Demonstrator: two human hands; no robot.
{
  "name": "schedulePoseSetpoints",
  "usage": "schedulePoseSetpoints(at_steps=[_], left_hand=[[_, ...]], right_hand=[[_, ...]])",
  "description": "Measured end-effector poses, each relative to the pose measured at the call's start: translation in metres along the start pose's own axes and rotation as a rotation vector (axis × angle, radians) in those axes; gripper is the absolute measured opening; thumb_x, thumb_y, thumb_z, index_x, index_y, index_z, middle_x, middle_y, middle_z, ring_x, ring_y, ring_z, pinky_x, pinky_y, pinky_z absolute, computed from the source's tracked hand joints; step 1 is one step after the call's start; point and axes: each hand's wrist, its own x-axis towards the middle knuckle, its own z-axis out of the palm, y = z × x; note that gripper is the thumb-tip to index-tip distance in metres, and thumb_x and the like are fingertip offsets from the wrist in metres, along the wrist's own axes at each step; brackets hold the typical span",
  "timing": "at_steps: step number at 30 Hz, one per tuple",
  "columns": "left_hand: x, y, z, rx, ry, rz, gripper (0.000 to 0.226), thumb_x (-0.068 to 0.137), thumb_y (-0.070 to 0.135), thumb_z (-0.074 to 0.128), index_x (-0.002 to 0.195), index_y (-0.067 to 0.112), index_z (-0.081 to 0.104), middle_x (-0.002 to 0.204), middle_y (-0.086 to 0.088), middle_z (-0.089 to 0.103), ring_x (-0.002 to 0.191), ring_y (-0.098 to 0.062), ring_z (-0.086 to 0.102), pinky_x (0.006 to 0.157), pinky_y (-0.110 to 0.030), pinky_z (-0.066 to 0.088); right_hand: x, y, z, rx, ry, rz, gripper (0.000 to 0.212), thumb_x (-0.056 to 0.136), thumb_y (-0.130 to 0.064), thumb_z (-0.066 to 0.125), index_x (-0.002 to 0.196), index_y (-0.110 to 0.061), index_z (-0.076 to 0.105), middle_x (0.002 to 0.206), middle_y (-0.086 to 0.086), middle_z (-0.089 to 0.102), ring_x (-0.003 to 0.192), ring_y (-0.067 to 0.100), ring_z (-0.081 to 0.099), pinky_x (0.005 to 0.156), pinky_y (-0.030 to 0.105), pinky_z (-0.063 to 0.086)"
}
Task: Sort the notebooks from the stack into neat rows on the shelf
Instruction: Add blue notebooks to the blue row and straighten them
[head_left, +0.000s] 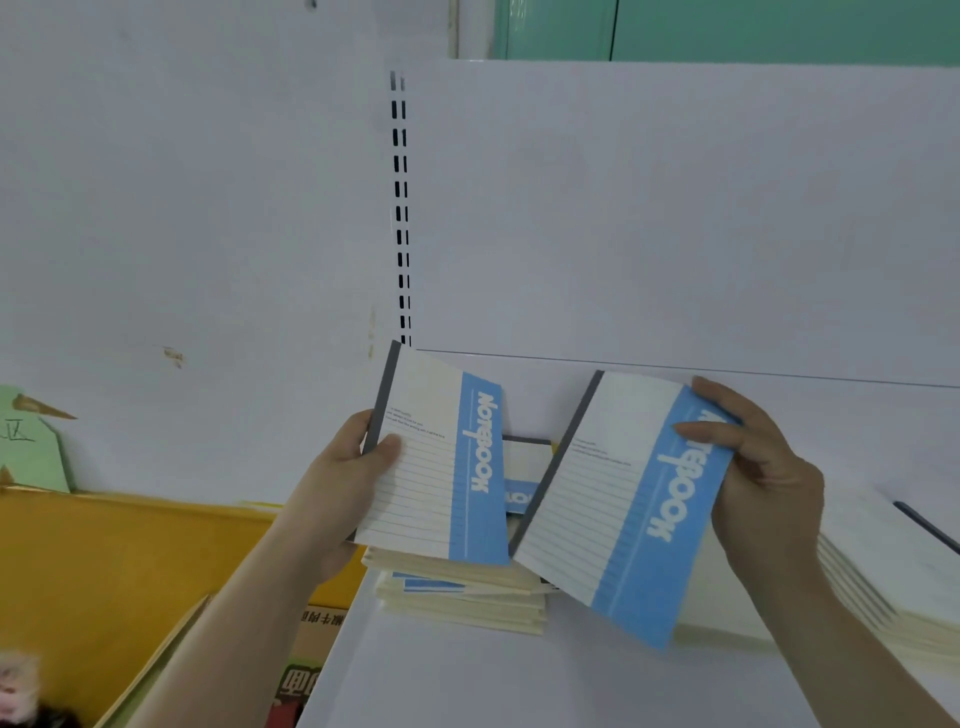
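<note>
Left hand (358, 467) curled round the grey edge of one blue and white notebook (441, 467), held up over the stack (462, 592) on the white shelf (467, 675). Right hand (763, 483) pinching a second notebook (623, 509), tilted, just beside the first. More notebooks (893, 582) lying at the right

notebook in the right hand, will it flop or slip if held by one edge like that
Probably a little floppy: the notebook looks thin and soft-covered. The right hand pinches only its blue edge, so it may sag or slide. Likely light.
</note>
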Motion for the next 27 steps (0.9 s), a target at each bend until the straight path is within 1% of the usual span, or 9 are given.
schedulePoseSetpoints(at_steps=[5,8,11,13,15,18,20,22,27], left_hand=[[-0.010,0.009,0.005,-0.027,-0.077,0.006,0.022,0.105,0.021,0.049,0.122,0.028,0.061,0.105,-0.003,0.077,0.095,-0.027,0.075,0.074,-0.043,0.060],[-0.018,0.011,0.019,-0.050,-0.128,-0.009,0.021,0.105,0.026,0.051,0.120,0.027,0.065,0.109,-0.008,0.076,0.098,-0.030,0.074,0.079,-0.045,0.060],[-0.029,0.005,0.033,-0.075,-0.171,-0.038,0.020,0.099,0.027,0.061,0.117,0.021,0.068,0.108,-0.012,0.076,0.096,-0.030,0.074,0.081,-0.044,0.058],[-0.033,0.000,0.035,-0.052,-0.192,-0.034,0.026,0.096,0.016,0.065,0.122,0.018,0.064,0.109,-0.012,0.076,0.099,-0.032,0.074,0.085,-0.047,0.058],[-0.036,-0.003,0.034,-0.040,-0.179,-0.021,0.027,0.097,0.010,0.062,0.123,0.017,0.061,0.109,-0.010,0.076,0.100,-0.031,0.074,0.086,-0.047,0.058],[-0.040,-0.005,0.031,-0.048,-0.139,-0.003,0.022,0.099,0.010,0.059,0.120,0.013,0.063,0.108,-0.009,0.076,0.100,-0.029,0.074,0.084,-0.043,0.058],[-0.042,-0.006,0.031,-0.041,-0.111,0.007,0.019,0.099,0.011,0.059,0.118,0.010,0.065,0.107,-0.009,0.077,0.099,-0.028,0.074,0.083,-0.042,0.059],[-0.044,-0.008,0.032,-0.039,-0.090,0.023,0.020,0.099,0.011,0.060,0.118,0.010,0.065,0.108,-0.008,0.077,0.099,-0.027,0.074,0.086,-0.044,0.059],[-0.052,-0.009,0.037,-0.114,-0.137,-0.042,0.020,0.103,0.021,0.052,0.121,0.022,0.060,0.113,-0.001,0.076,0.104,-0.021,0.073,0.091,-0.044,0.058]], right_hand=[[0.002,0.004,0.004,0.252,0.009,0.055,0.032,0.083,0.021,0.057,0.092,-0.007,0.070,0.133,0.008,0.060,0.123,0.027,0.057,0.090,0.046,0.054],[0.001,0.004,0.025,0.234,-0.080,0.020,0.038,0.078,0.024,0.059,0.087,-0.010,0.073,0.132,0.007,0.061,0.121,0.025,0.059,0.093,0.035,0.052],[-0.006,0.005,0.043,0.101,-0.211,-0.044,0.054,0.078,0.024,0.061,0.090,-0.027,0.077,0.135,-0.003,0.058,0.120,0.011,0.058,0.091,0.020,0.050],[-0.007,0.005,0.047,-0.019,-0.256,-0.047,0.049,0.082,0.015,0.066,0.100,-0.030,0.076,0.142,-0.007,0.053,0.122,-0.002,0.053,0.091,0.010,0.045],[-0.008,0.002,0.047,-0.148,-0.268,-0.001,0.046,0.091,0.002,0.061,0.124,-0.031,0.064,0.149,-0.007,0.044,0.127,-0.013,0.042,0.094,0.002,0.037],[-0.016,-0.012,0.051,-0.025,-0.260,0.316,0.041,0.103,-0.026,0.045,0.143,-0.035,0.043,0.139,-0.016,0.054,0.117,-0.004,0.057,0.098,0.017,0.044],[-0.019,-0.027,0.056,0.179,-0.311,0.527,0.030,0.103,-0.033,0.042,0.127,-0.026,0.059,0.113,-0.009,0.072,0.095,0.008,0.071,0.082,0.027,0.054],[-0.021,-0.039,0.061,0.158,-0.398,0.571,0.021,0.100,-0.034,0.050,0.105,-0.021,0.066,0.094,-0.005,0.076,0.080,0.010,0.073,0.065,0.025,0.055],[-0.020,-0.044,0.072,0.011,-0.332,0.504,0.018,0.095,-0.035,0.059,0.097,-0.018,0.063,0.086,-0.004,0.075,0.075,0.013,0.072,0.072,0.041,0.059]])
